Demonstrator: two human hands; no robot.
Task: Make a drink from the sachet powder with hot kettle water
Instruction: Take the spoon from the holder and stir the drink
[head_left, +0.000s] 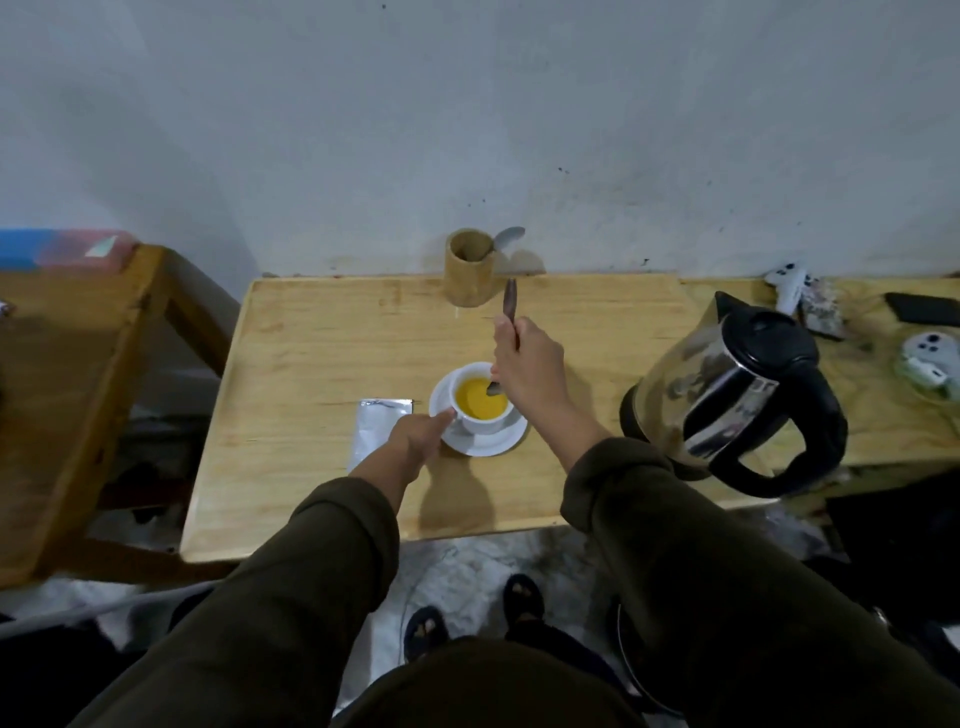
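You are at the stirring step. Your right hand (527, 364) is closed around the handle of a spoon (508, 322), its bowl dipped into the yellow drink (478, 404) in the white cup (480, 397). The cup stands on its white saucer (488, 441) near the middle of the wooden desk (322, 353). Your left hand (421, 439) steadies the cup at the side nearest the sachet, fingertips pinched at what looks like the cup's handle, though that part is too small to make out clearly.

The silver sachet (375, 431) lies flat on the desk just left of the saucer and appears torn open and spent. The steel kettle (737, 395) sits well apart to your right with its lid down, so pouring looks finished.

The liquid reads evenly yellow, which suggests the powder is mostly dissolved. Next, I would judge, you should lift the spoon straight up, let it drip over the cup, and rest it on the saucer or in the bamboo holder (469, 267) at the wall. Keep your left hand's hold light; the cup is quite full and hot.
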